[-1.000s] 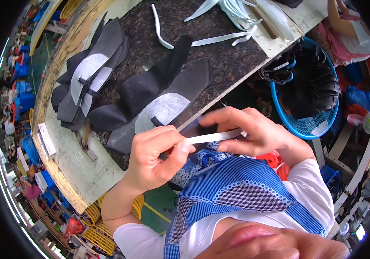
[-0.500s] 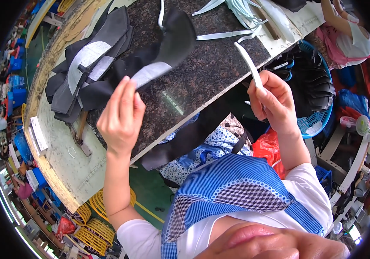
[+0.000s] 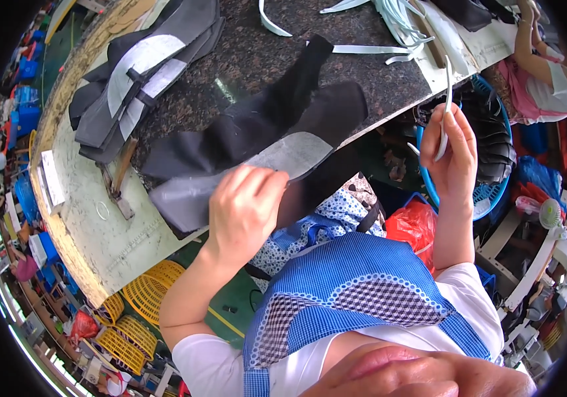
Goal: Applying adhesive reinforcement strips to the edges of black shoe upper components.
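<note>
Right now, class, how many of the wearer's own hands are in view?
2: the left hand at the edge of a patched black piece, the right hand holding a white strip.

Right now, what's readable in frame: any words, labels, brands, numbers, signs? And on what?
Nothing can be read.
Pale tabletop: a faint row of marks, too small and blurred to read.
White block at the table's edge: too small to tell whether it bears print.
White patch on the black piece: no legible lettering.

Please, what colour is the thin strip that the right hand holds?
The strip is whitish; it shows best in the head view.
</note>
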A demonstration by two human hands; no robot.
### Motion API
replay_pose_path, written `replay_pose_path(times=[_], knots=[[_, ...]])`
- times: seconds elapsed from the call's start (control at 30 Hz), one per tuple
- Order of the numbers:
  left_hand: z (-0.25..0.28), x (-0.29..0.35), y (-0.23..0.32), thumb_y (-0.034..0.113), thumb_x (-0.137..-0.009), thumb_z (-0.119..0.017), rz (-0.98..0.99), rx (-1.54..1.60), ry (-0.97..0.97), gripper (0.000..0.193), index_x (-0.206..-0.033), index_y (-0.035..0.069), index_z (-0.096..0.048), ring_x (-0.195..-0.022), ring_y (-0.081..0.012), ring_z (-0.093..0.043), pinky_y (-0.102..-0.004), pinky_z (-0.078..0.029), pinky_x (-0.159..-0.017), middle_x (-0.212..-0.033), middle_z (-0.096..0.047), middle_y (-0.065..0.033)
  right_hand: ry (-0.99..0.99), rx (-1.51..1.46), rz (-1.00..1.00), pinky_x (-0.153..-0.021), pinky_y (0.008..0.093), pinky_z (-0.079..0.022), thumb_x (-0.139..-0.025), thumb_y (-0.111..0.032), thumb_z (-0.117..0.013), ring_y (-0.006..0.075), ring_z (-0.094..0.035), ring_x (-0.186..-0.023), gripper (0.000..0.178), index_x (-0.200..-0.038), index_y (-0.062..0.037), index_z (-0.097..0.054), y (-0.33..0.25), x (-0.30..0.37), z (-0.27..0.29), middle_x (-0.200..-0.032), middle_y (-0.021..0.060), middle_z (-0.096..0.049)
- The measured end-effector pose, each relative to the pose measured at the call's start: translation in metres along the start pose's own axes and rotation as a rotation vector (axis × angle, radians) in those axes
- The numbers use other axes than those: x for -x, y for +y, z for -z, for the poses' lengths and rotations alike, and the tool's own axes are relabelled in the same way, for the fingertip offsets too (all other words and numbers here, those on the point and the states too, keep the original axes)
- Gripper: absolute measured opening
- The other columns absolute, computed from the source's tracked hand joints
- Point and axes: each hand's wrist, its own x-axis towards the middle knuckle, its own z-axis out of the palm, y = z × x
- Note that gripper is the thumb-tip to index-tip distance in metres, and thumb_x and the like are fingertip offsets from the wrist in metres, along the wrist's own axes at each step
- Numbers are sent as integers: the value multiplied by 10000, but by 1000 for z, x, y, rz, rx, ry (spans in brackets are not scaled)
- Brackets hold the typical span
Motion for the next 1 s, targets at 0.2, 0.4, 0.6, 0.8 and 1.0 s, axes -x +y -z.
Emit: replay_pose_path(times=[0.2, 0.4, 0.6, 0.8, 1.0], knots=[[-9, 16, 6, 65, -790, -783, 41, -100, 4, 299, -1082, 87, -722, -1093, -314, -636, -436, -530, -942, -1177, -646, -115, -218, 55, -121, -472, 185, -370, -1070, -174, -574, 65, -566, -553, 231, -1171, 14, -662, -33, -12, -18, -912, 115, -729], [53, 77, -25, 49, -856, -707, 28, -473, 79, 335, -1191, 51, -728, -1181, -283, -669, -498, -499, -1060, -1260, -702, -101, -302, 267, -219, -354, 206, -193, -1069, -300, -589, 26, -292, -344, 302, -1018, -7, -644, -53, -32, -35, -555, 22, -560], [9, 104, -16, 114, -824, -786, 106, -295, 160, 379, -1178, -8, -726, -1118, -299, -690, -441, -557, -953, -1202, -717, -132, -612, 399, 9, -342, 136, -286, -1024, -332, -636, 31, -419, -350, 358, -955, 18, -605, -64, -23, -133, -590, 18, -601], [-15, 125, -8, 195, -804, -820, 192, -201, 217, 504, -1255, 4, -701, -1229, -324, -588, -465, -513, -1029, -1343, -612, -136, -1071, 806, -405, -521, 243, -481, -992, -148, -672, 79, -624, -585, 173, -969, 23, -685, 12, -33, -187, -759, 40, -703], [-29, 133, -16, 174, -824, -806, 165, -167, 314, 465, -1263, 54, -708, -1236, -329, -562, -455, -504, -1028, -1336, -580, -127, -967, 921, -443, -530, 268, -497, -971, -144, -673, 110, -643, -572, 179, -927, 27, -702, 34, -41, -202, -704, 54, -681]])
